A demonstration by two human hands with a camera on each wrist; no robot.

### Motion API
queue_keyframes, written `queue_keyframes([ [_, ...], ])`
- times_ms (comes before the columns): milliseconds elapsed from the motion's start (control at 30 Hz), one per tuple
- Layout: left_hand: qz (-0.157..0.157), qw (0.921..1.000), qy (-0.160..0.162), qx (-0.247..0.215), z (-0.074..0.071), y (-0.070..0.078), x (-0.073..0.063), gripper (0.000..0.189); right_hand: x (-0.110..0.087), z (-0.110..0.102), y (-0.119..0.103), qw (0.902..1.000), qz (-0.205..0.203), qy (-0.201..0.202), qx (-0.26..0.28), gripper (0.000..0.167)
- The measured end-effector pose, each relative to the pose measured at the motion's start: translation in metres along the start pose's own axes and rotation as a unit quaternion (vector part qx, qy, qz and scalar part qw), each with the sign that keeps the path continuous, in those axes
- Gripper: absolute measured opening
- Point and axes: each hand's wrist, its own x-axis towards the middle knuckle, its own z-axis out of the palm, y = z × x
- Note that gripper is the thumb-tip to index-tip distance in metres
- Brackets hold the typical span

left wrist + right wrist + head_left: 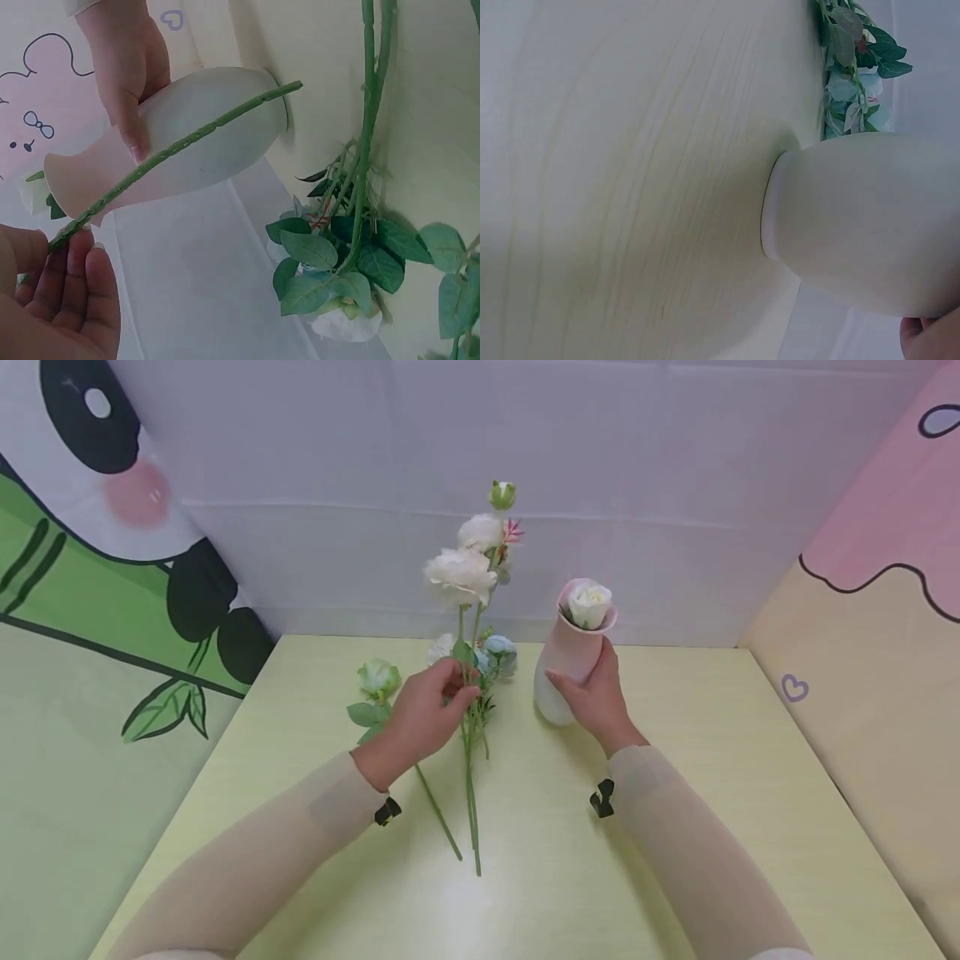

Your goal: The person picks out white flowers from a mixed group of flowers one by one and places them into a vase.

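My left hand (423,718) pinches a green flower stem (180,146) between thumb and fingers. In the left wrist view the stem slants across the front of the vase, its cut end free. A large white flower (461,577) rises above this hand in the head view; which bloom belongs to the pinched stem is hard to tell. The right hand (600,697) grips the side of a pink-and-white vase (558,668). A white rose (590,604) sits in the vase's mouth. The right wrist view shows the vase's base (776,210) at the tabletop.
On the table (675,827) left of the left hand lies a pale green flower (378,678) with its stem. Pale blue flowers (500,647) and leaves lie behind that hand, near the back wall (660,510). Printed panels stand at both sides.
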Motion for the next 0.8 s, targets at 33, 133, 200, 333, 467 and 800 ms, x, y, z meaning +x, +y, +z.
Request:
queue_keyframes([
  [33,0.0,1.0,-0.005,0.003,-0.002,0.001,0.002,0.011,0.0,0.0,0.0,1.0,0.001,0.0,-0.001,0.097],
  [133,-0.002,0.9999,-0.012,-0.001,-0.006,0.005,0.009,0.008,0.0,0.0,0.0,1.0,0.003,0.001,-0.005,0.097],
  [200,-0.004,0.9999,-0.014,-0.007,-0.009,0.008,0.013,0.007,0.0,0.0,0.0,1.0,0.005,0.0,-0.006,0.098],
  [333,-0.018,0.9993,-0.016,-0.028,-0.013,0.012,0.021,0.008,0.0,0.0,-0.001,0.9999,0.007,-0.002,-0.007,0.098],
  [467,-0.041,0.9973,-0.018,-0.059,-0.016,0.016,0.03,0.014,-0.001,0.0,-0.001,1.0,0.005,-0.002,-0.004,0.098],
  [800,-0.078,0.992,-0.023,-0.097,-0.032,0.021,0.055,0.02,-0.001,0.002,-0.001,1.0,-0.004,0.005,-0.001,0.097],
])
